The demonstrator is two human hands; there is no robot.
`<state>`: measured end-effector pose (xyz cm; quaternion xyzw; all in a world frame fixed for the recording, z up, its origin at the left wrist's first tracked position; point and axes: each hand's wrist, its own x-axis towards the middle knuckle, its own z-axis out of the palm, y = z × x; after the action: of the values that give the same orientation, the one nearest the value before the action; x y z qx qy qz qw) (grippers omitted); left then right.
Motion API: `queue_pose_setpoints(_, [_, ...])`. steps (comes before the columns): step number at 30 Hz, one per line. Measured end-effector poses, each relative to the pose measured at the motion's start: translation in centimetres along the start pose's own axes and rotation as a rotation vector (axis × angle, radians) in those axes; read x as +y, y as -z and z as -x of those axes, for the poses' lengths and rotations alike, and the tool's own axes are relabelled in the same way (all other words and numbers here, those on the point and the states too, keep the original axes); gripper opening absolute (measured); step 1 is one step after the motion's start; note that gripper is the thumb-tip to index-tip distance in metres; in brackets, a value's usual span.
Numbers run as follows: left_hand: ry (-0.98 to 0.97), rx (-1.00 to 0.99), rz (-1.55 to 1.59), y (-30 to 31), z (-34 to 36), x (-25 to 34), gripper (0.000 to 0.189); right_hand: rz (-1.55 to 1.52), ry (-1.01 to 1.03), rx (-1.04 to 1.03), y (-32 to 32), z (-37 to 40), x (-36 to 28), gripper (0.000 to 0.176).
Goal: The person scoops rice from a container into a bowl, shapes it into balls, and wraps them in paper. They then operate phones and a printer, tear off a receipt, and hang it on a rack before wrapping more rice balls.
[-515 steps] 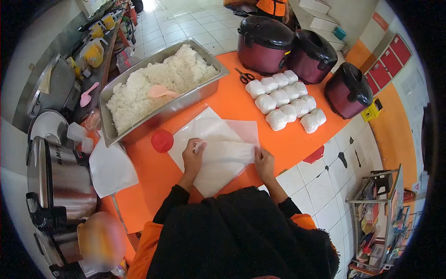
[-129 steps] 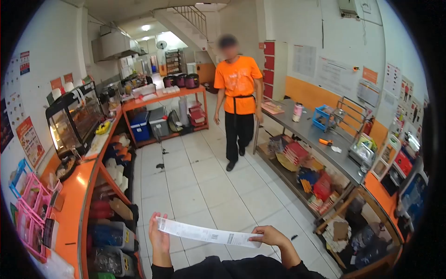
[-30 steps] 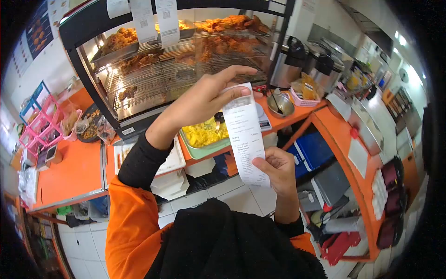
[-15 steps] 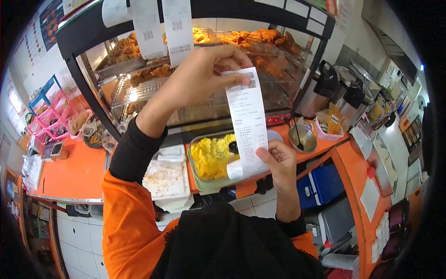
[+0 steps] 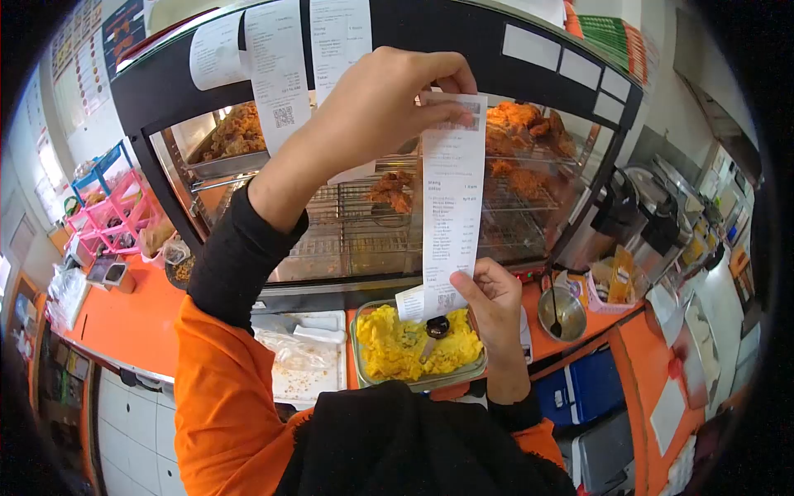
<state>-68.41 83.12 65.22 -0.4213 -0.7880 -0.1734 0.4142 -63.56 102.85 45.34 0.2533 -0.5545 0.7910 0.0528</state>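
Note:
A long white printed receipt (image 5: 451, 198) hangs upright in front of a glass warming cabinet (image 5: 347, 240). My left hand (image 5: 380, 107) pinches its top end up against the cabinet's black top band (image 5: 463, 45). My right hand (image 5: 492, 302) holds its lower end between thumb and fingers. Other receipts (image 5: 277, 62) hang from the same band to the left. Fried chicken (image 5: 517, 145) lies on racks inside the cabinet.
Below the cabinet on the orange counter (image 5: 116, 318) sit a glass dish of yellow food (image 5: 418, 347) with a spoon, and a white tray (image 5: 298, 364). Pink baskets (image 5: 116, 219) stand at the left. Dark pots (image 5: 641, 223) and a metal bowl (image 5: 558, 310) stand at the right.
Both hands have raised the receipt from chest height up to the cabinet's top band. The view has tilted upward and closer to the cabinet.

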Motion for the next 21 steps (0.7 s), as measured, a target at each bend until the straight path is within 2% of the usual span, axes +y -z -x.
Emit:
queue_pose_setpoints(3, [-0.041, 0.042, -0.163, 0.9, -1.5, -0.6, 0.020, 0.016, 0.002, -0.052, 0.4, -1.5, 0.2, 0.008])
queue_pose_setpoints(5, [-0.056, 0.085, -0.298, 1.7, -2.7, -1.0, 0.019, -0.007, 0.025, -0.079, 0.2, -2.5, 0.4, 0.015])
queue_pose_setpoints(10, [0.006, 0.161, -0.511, 2.1, -5.7, -3.7, 0.021, 0.147, 0.109, -0.087, 0.2, -4.7, 0.6, 0.043])
queue_pose_setpoints(13, [-0.006, 0.224, -0.642, 1.9, -6.9, -4.4, 0.020, 0.201, 0.190, -0.090, 0.8, -5.3, 1.2, 0.043])
queue_pose_setpoints(16, [-0.130, 0.315, -0.732, 1.8, -7.6, -5.5, 0.020, 0.216, 0.203, -0.116, 1.3, -5.6, 1.7, 0.044])
queue_pose_setpoints(19, [-0.176, 0.513, -0.792, 1.2, -7.8, -5.3, 0.019, 0.285, 0.235, -0.116, 1.9, -5.8, 2.3, 0.045])
queue_pose_setpoints(21, [-0.127, 0.374, -0.754, 1.3, -7.7, -5.7, 0.019, 0.337, 0.262, -0.106, 2.1, -5.9, 2.4, 0.045])
